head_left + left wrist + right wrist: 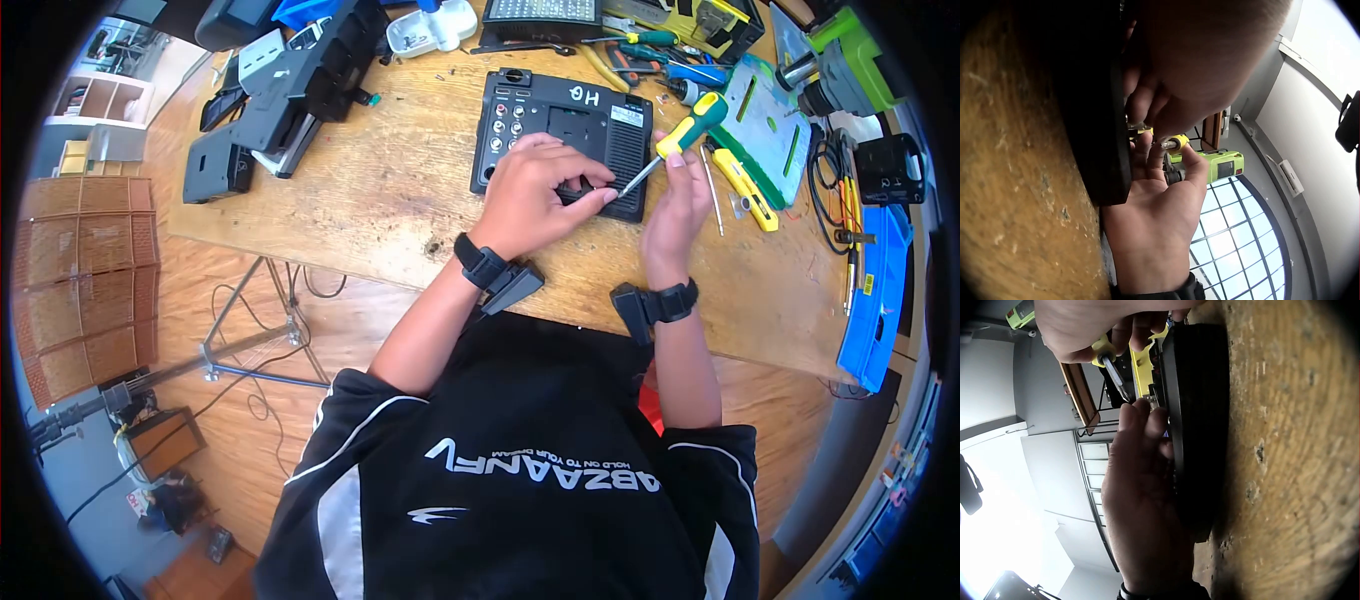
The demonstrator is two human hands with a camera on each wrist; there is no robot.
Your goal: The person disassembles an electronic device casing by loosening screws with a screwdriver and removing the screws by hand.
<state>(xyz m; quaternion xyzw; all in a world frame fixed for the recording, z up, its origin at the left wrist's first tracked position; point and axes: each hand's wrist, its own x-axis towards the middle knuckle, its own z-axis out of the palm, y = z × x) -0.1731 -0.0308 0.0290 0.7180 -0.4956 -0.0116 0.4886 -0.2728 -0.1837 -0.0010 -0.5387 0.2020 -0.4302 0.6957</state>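
A black electronic device [562, 115] lies on the wooden table, its face with round jacks, vents and the white letters "HQ" turned up. My right hand [680, 205] holds a screwdriver [692, 127] with a green and yellow handle, its shaft slanting down toward the device's near right corner. The left hand [530, 190] lies over the device's near part, with thumb and forefinger close together at the screwdriver's tip. In the right wrist view the shaft [1115, 376] ends right at the left fingertips [1127, 415]. I cannot tell whether these pinch anything.
A yellow utility knife [745, 190] and a green and white board [765, 125] lie to the right. Pliers and other tools [650, 55] are heaped behind the device. Black equipment [300, 90] stands at the left, and a blue tray [878, 300] stands at the right edge.
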